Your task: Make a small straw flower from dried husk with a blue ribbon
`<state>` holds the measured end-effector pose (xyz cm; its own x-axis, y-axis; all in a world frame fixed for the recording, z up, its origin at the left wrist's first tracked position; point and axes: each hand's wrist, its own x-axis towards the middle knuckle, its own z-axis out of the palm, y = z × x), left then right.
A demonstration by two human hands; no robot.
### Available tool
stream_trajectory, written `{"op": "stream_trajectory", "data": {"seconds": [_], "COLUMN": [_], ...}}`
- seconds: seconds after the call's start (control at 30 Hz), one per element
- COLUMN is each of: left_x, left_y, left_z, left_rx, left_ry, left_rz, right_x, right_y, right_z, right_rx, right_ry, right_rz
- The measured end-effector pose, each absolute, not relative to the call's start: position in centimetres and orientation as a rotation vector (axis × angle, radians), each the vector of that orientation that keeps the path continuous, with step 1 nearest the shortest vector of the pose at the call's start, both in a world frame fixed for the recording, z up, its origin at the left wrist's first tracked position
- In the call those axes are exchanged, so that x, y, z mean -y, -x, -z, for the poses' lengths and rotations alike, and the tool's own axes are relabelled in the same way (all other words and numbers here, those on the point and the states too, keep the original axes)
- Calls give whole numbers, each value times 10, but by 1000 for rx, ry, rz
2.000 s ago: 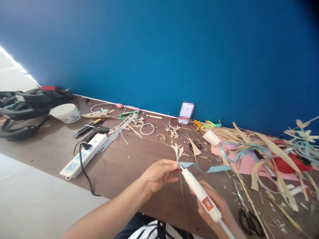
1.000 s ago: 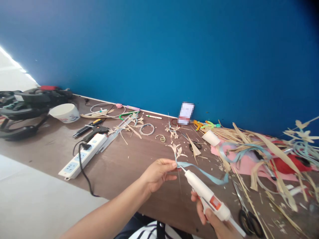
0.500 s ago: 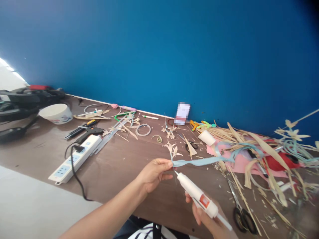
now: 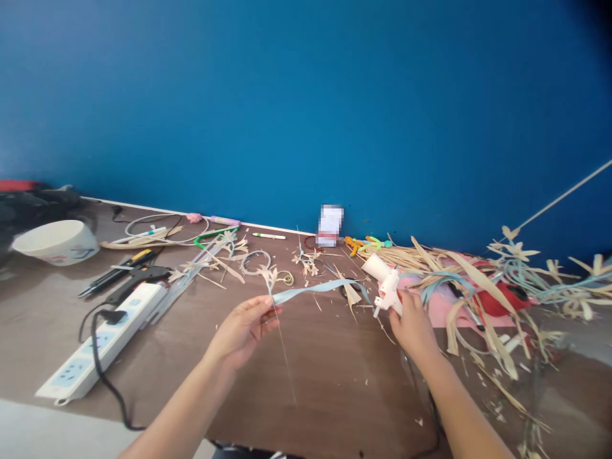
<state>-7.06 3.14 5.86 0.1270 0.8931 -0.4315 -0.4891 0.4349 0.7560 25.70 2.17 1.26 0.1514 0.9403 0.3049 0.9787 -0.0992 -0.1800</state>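
My left hand [image 4: 246,326] pinches the stem of a small pale husk flower [image 4: 268,278] between thumb and fingers. A light blue strip [image 4: 318,287] runs from that pinch to the right, its far end near the glue gun. Below the fingers hangs a thin strand [image 4: 287,357], wire or glue thread, I cannot tell which. To the right, my right hand [image 4: 414,322] is closed around a white hot glue gun [image 4: 391,292], beside a white paper cup [image 4: 375,266]. Small scissors [image 4: 345,291] lie partly hidden behind the blue strip.
A power strip [image 4: 108,341] with a black plug lies at left, near a black glue gun [image 4: 138,280] and a white bowl [image 4: 57,242]. Dry husk strips [image 4: 430,258] and a red object [image 4: 500,299] crowd the right. A blue wall [image 4: 306,115] stands behind the table.
My right hand has carried the glue gun away from the flower stem, to the right and farther back, beside the cup. My left hand keeps its pinch. The view has shifted.
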Motion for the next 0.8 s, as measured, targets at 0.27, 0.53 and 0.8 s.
{"op": "stream_trajectory", "data": {"seconds": [0.27, 0.53, 0.8], "left_x": [-34, -46, -28], "left_y": [54, 150, 71], "left_z": [-52, -134, -63], "left_rx": [-932, -948, -993], "left_ry": [-520, -424, -468], "left_rz": [-1010, -1636, -1058], "right_x": [-56, -43, -48], "right_y": [-262, -271, -260], "right_z": [10, 12, 9], "right_rx": [2019, 1947, 1977], "right_ry": [2154, 2057, 2106], "right_rz": [204, 226, 132]}}
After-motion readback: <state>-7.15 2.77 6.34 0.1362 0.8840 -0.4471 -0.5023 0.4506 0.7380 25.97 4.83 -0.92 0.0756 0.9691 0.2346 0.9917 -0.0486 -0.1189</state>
